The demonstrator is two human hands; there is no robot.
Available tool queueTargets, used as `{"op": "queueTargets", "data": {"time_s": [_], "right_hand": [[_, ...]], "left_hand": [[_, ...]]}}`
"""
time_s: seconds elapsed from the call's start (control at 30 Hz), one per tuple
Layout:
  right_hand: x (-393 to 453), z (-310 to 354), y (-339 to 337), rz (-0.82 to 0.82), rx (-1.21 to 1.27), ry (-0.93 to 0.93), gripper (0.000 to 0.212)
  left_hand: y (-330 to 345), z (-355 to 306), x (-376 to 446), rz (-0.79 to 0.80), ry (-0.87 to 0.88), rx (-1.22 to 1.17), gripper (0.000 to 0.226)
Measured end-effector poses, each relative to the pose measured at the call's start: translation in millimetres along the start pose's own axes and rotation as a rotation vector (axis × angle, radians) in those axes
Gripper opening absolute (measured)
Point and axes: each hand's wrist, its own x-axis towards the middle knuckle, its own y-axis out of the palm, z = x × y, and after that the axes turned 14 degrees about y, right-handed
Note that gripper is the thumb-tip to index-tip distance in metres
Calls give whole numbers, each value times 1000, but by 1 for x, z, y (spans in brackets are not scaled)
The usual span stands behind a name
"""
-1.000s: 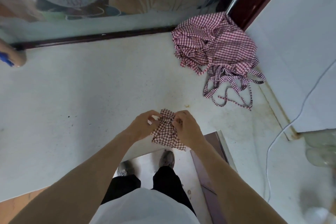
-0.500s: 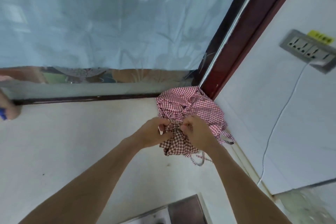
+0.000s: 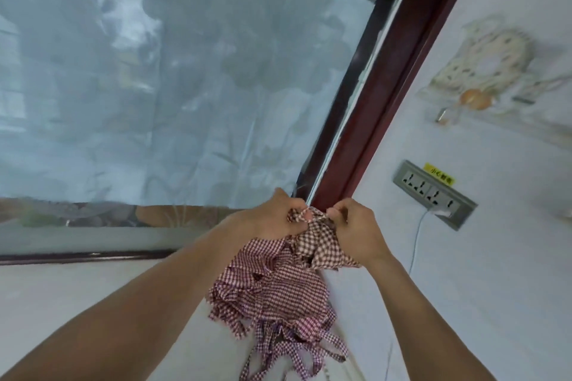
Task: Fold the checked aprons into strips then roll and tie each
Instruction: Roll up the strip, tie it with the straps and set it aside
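Left hand [image 3: 272, 219]: fingers curled, pinching a tie end of the rolled apron [image 3: 318, 244].
Right hand [image 3: 356, 232]: gripped the roll, fingers pinching the other end.
Apron pile [image 3: 272, 297]: heaped on the table [image 3: 62, 294], beneath the roll.

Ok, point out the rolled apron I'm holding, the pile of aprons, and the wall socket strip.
rolled apron [image 3: 320, 241], head view, on its checked body between the hands.
pile of aprons [image 3: 278, 294], head view, on the top fold.
wall socket strip [image 3: 430, 193], head view, on its grey faceplate.

Left hand [image 3: 274, 217], right hand [image 3: 356, 230]: both raised, forearms extended forward, fingers curled, pinching checked fabric between them.
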Motion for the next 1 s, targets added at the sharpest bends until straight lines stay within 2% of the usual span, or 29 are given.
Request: {"op": "queueTargets", "data": {"time_s": [0.1, 0.2, 0.27, 0.37, 0.47, 0.57, 0.67, 0.77, 0.9, 0.97, 1.0], "right_hand": [[18, 6, -36, -73, 15, 5, 10], [34, 18, -71, -113, -19, 1, 12], [42, 27, -95, -112, -47, 29, 13], [47, 34, -123, -90, -66, 56, 14], [50, 40, -143, -94, -31, -12, 7], [56, 46, -153, -61, 27, -74, 9], [71, 45, -162, -141, -141, -83, 11], [82, 40, -167, -216, -174, -128, 14], [94, 36, -177, -262, -185, -157, 16], [98, 34, -186, -290, -154, -171, 15], [101, 32, -192, -315, -134, -169, 15]], "left_hand": [[-17, -30, 36, -75, 86, -10, 8], [-29, -60, 69, -187, 181, 141, 21], [-38, -76, 87, -208, 241, 231, 21], [-53, -92, 111, -142, 314, 313, 21], [-68, -112, 136, -29, 339, 399, 16], [-77, -122, 158, 52, 309, 477, 25], [-88, -137, 176, 124, 318, 489, 34], [-94, -146, 189, 142, 315, 453, 28], [-100, -154, 207, 64, 348, 308, 27], [-102, -158, 211, -55, 379, 115, 21], [-102, -160, 213, -98, 382, -22, 31]]}}
